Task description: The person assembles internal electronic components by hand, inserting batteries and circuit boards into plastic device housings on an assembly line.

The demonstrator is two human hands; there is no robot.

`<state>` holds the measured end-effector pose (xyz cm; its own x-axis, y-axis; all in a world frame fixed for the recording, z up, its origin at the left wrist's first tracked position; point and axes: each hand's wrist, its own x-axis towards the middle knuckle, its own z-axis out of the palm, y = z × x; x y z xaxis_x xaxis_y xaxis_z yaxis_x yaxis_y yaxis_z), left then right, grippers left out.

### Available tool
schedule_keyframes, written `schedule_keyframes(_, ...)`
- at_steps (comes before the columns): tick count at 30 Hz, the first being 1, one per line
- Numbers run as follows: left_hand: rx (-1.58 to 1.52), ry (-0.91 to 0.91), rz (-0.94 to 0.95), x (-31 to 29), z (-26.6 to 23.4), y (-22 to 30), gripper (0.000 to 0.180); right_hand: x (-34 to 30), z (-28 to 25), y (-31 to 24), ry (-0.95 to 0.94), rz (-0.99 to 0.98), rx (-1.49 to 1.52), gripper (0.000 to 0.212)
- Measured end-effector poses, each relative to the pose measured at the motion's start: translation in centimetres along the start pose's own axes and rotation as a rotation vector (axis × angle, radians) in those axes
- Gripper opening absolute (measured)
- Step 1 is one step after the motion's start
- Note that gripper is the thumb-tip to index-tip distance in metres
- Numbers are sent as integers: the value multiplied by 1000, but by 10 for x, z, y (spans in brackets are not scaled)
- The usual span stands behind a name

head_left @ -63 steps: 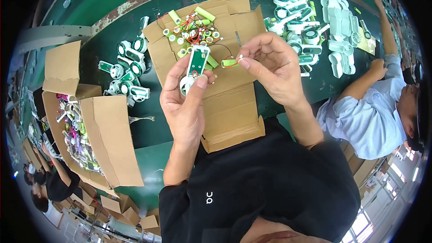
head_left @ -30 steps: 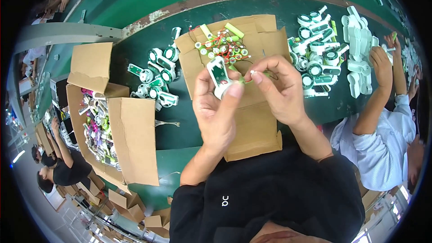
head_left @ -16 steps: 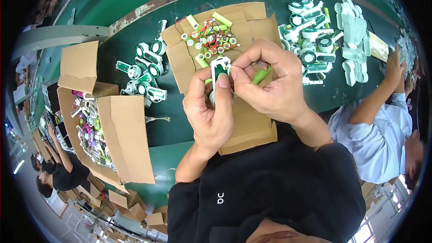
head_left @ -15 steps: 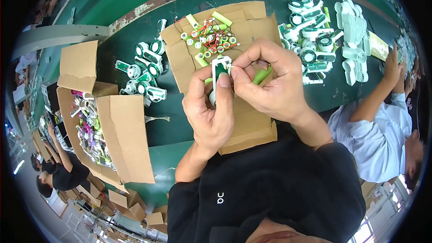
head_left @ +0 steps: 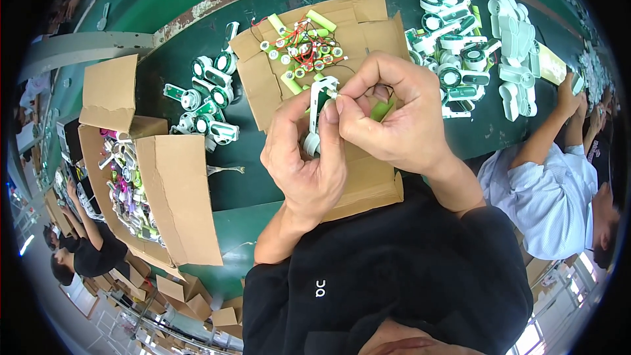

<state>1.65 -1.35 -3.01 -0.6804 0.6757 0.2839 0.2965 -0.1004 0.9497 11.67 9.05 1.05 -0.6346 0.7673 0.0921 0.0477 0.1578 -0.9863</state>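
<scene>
Over the cardboard sheet point(head_left: 371, 181), the left hand point(head_left: 299, 164) pinches a white casing point(head_left: 315, 121) and the right hand point(head_left: 404, 121) pinches something hidden at its tip, curled round a green battery point(head_left: 381, 110) that could drop if the grip slackens.

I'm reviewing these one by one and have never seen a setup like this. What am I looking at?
There is no machine here: these are a person's bare hands, filmed by a head-worn fisheye camera looking down, so straight edges bend. In the grip of the left hand is a white housing. The right hand pinches at its upper end, on something too small to tell; a green battery shows by that palm. On the green table, a flattened cardboard sheet carries wired batteries. White-and-green parts lie on both sides, pale shells farther right.
</scene>
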Motion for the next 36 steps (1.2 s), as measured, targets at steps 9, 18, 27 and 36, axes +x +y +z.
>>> schedule_keyframes(9, 64, 18, 40, 0, 0, 6, 20, -2, -2, -3, -17, 73, 43, 14)
schedule_keyframes(18, 204, -12, 128, 3, -1, 9, 22, 6, -8, -4, -82, 222, 122, 13)
schedule_keyframes(27, 230, 34, 208, 2, 1, -3, 21, 7, -7, -1, -105, 245, 163, 11)
schedule_keyframes(36, 321, -26, 204, 6, 1, 4, 21, 9, -8, 9, -131, 255, 218, 9)
